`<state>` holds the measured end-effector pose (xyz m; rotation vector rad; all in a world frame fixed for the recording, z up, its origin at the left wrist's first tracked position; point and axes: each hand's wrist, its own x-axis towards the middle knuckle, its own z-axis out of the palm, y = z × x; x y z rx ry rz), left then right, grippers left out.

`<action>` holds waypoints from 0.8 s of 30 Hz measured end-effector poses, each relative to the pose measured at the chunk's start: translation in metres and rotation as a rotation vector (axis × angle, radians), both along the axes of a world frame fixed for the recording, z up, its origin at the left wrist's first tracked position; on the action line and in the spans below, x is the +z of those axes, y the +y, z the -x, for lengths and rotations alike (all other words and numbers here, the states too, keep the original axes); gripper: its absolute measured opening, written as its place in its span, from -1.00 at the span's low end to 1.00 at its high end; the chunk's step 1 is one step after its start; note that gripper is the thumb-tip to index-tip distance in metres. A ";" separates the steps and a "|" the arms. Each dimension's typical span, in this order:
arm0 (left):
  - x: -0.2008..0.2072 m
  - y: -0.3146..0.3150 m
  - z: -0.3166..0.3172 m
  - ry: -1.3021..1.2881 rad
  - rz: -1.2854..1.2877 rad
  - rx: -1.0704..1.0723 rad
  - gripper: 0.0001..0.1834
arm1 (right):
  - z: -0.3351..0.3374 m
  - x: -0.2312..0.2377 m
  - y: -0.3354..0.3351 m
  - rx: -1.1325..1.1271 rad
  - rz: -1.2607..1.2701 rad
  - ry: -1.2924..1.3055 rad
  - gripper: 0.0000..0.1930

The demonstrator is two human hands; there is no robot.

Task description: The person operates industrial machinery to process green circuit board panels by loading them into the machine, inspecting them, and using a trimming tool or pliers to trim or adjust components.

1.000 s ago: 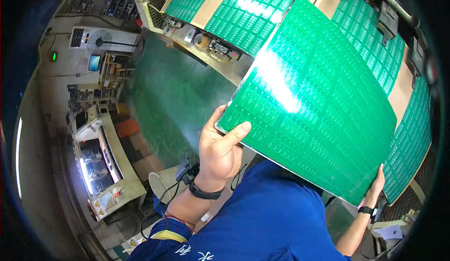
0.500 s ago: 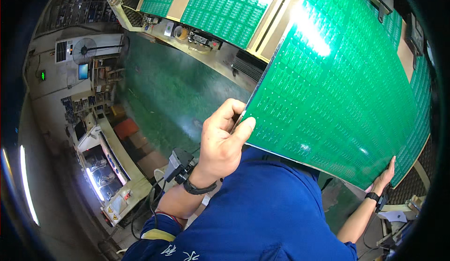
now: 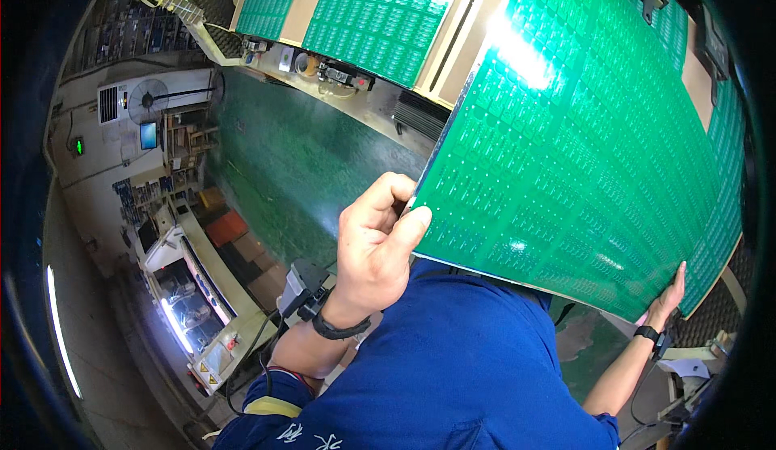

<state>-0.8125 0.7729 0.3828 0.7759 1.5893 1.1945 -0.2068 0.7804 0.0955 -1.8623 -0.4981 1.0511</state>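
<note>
A large green circuit board panel [image 3: 558, 151] with rows of small printed patterns is held in front of me, its near edge close to my body. My left hand [image 3: 376, 244] pinches its near left corner, thumb on top and fingers curled beneath. At the near right corner, my right hand [image 3: 667, 296] grips the panel's edge; most of its fingers are hidden under the board. Beyond lie more green panels [image 3: 384, 17] on a brown-surfaced machine bed. Black clamps [image 3: 713, 58] stand above the panels at the far right.
Along the machine's front a ledge [image 3: 323, 74] carries small parts and a tape roll. A white machine [image 3: 190, 304] with a bright light tube stands at the left, near a fan [image 3: 149, 101] and shelves. Green floor [image 3: 283, 151] lies between.
The view has shifted slightly, so the surroundings at left sit a little lower and further right. Both hands keep their hold on the panel, which has barely moved relative to my body.
</note>
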 end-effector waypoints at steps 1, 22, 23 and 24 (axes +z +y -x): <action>0.000 0.001 0.000 0.000 0.002 -0.002 -0.97 | 0.000 -0.001 -0.001 -0.002 0.002 0.000 -0.50; -0.011 0.010 -0.006 0.194 0.072 0.032 -0.83 | -0.003 0.003 -0.004 0.053 0.036 -0.124 -0.47; -0.012 0.010 -0.005 0.200 0.069 0.031 -0.82 | -0.006 0.001 -0.004 0.040 0.050 -0.095 -0.47; -0.014 0.010 -0.004 0.205 0.066 0.031 -0.81 | -0.007 0.000 -0.005 0.029 0.065 -0.065 -0.47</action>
